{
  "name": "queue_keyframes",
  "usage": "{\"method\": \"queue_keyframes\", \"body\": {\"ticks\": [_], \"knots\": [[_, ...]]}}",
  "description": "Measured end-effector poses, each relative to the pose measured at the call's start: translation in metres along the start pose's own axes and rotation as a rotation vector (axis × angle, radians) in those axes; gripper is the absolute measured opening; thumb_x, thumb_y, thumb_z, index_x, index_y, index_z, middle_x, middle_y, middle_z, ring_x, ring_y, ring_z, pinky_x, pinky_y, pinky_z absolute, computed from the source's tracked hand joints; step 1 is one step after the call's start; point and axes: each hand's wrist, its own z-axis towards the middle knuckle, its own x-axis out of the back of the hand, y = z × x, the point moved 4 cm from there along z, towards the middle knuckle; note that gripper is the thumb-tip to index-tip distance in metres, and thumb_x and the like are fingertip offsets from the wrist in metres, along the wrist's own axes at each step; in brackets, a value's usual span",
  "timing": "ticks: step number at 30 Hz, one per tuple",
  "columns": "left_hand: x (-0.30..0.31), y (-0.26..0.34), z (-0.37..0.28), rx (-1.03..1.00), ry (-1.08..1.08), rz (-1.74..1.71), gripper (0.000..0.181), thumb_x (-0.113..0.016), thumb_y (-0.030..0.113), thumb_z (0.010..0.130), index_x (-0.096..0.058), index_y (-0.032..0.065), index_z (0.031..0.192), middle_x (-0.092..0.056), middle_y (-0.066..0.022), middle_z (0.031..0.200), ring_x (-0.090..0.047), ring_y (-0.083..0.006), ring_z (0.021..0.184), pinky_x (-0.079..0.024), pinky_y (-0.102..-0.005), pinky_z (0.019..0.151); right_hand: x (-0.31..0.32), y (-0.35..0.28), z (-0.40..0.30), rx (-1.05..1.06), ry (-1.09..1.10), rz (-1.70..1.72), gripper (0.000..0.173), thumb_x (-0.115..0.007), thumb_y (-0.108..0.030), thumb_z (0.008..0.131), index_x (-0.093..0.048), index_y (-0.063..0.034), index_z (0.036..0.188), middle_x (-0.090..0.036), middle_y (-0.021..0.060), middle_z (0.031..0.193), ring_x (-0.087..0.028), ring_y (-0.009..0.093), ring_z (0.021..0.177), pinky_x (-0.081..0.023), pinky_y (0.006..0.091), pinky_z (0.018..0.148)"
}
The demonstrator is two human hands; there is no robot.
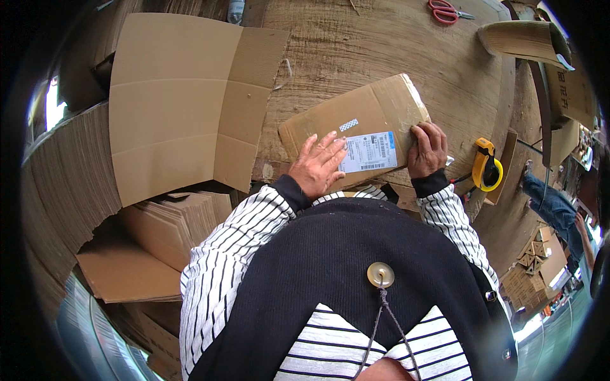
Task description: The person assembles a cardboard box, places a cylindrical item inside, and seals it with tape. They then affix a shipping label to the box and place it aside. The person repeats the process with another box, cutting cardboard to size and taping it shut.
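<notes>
A closed cardboard box [333,112] lies at an angle on the wooden table right before me. A white shipping label [369,151] with writing and barcodes is on its top, and a small patterned sticker strip [348,125] sits just above. My left hand [318,164] rests flat on the box with fingers spread, its fingertips over the label's left edge. At the box's right end, my right hand [428,146] has its fingers curled against the edge, the thumb mostly hidden. Beside that hand, to the right, is a yellow and black tape dispenser [483,164].
Red-handled scissors [445,12] lie at the table's far side, near a curled cardboard piece [522,43]. A creased cardboard sheet [171,109] stands at left, by stacked flat cardboard [71,166]. A plastic bottle [236,12] is at the top. Another person [557,209] is at far right.
</notes>
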Motion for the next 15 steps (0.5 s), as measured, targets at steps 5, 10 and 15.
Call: {"method": "queue_keyframes", "body": {"ticks": [5,10,15], "knots": [[-0.008,-0.049,0.033,0.327,0.063,0.173,0.069,-0.058,0.048,0.080,-0.040,0.0034,0.129,-0.041,-0.0148,0.134,-0.034,-0.0305,0.127,-0.023,-0.0471,0.104,-0.002,0.004,-0.002,-0.016,-0.023,0.009,0.030,-0.056,-0.003,0.070,-0.058,-0.0054,0.100,-0.053,0.0114,0.104,-0.050,0.031,0.103,-0.042,0.0409,0.088],[-0.015,-0.108,0.066,0.715,-0.162,-0.328,0.062,-0.069,0.053,0.068,-0.058,0.0058,0.106,-0.060,-0.0127,0.106,-0.057,-0.0275,0.100,-0.044,-0.0366,0.086,-0.013,0.009,-0.003,-0.007,-0.048,0.002,0.033,-0.055,-0.004,0.071,-0.056,-0.0049,0.104,-0.053,0.0118,0.106,-0.050,0.032,0.102,-0.041,0.0411,0.088],[-0.019,-0.118,0.070,0.843,-0.188,-0.474,0.045,-0.068,0.049,0.070,-0.062,0.0093,0.091,-0.063,-0.0110,0.094,-0.061,-0.0270,0.087,-0.048,-0.0359,0.076,-0.019,0.006,-0.004,0.011,-0.114,0.006,0.031,-0.049,-0.003,0.075,-0.055,-0.0036,0.106,-0.052,0.0148,0.109,-0.049,0.033,0.105,-0.039,0.0413,0.091]]}}
